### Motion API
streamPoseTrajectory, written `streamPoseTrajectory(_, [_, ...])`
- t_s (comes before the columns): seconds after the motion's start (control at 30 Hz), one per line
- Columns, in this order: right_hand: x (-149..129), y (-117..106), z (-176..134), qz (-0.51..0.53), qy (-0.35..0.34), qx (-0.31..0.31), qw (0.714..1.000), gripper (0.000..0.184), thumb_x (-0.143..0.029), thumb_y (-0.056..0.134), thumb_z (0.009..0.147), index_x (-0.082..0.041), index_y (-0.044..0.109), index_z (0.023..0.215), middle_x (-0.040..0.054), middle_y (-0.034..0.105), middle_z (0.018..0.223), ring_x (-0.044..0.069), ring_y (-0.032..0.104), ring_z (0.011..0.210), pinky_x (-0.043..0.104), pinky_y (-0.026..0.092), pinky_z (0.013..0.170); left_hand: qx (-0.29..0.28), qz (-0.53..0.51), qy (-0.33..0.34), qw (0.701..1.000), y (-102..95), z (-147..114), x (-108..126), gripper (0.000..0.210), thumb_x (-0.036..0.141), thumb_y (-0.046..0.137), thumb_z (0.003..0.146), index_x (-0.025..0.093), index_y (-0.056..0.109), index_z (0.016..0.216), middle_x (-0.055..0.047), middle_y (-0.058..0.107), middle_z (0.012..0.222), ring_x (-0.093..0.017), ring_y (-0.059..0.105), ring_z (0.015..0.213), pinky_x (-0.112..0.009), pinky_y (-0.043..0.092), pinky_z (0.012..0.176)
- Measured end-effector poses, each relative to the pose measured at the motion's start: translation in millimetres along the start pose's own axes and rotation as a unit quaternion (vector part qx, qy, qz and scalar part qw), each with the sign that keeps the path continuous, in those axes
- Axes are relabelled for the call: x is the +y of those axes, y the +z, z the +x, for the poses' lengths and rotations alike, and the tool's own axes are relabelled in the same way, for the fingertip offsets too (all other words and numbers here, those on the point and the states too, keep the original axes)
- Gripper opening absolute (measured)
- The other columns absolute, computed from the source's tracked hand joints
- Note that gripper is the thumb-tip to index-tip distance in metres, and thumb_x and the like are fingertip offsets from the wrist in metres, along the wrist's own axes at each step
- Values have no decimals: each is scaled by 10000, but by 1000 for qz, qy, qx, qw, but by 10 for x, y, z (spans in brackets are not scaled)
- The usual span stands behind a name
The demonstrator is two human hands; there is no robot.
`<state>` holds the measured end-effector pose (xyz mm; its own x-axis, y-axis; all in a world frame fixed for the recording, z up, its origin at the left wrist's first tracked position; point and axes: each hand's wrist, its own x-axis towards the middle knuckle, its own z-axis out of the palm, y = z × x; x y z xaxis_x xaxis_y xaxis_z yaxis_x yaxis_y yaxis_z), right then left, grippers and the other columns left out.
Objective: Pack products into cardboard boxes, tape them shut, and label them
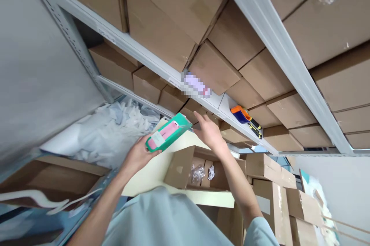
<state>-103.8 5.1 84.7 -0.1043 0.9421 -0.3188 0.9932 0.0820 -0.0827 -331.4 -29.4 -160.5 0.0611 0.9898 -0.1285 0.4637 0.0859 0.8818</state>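
My left hand is closed around the lower end of a slim green package, which has a pink phone-case shape and a white label on its face. The package is tilted up to the right, above a pale table. Close to its upper end, my right hand has its fingers stretched out and apart, with nothing visible in it. A thin clear edge shows at that end of the package. Below my right hand, an open cardboard box on the table holds crumpled clear plastic and a small white crumpled piece.
Cardboard boxes fill the metal shelves ahead. A tape dispenser and a yellow-black cutter lie on one shelf. White scraps are heaped at left, above an open carton. Stacked cartons stand at right.
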Motion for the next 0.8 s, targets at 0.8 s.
streamPoseTrajectory(0.8, [2103,941,-2253,64,18,-145,987,562,-231,814,943,-147,554,1434,191,661,1424,350,793,1158,438,674,917,-396,360,223,815,958,-902,2084,599,140,678,817,182,613,1411,-176,702,1416,-369,681,1370,-460,582,1103])
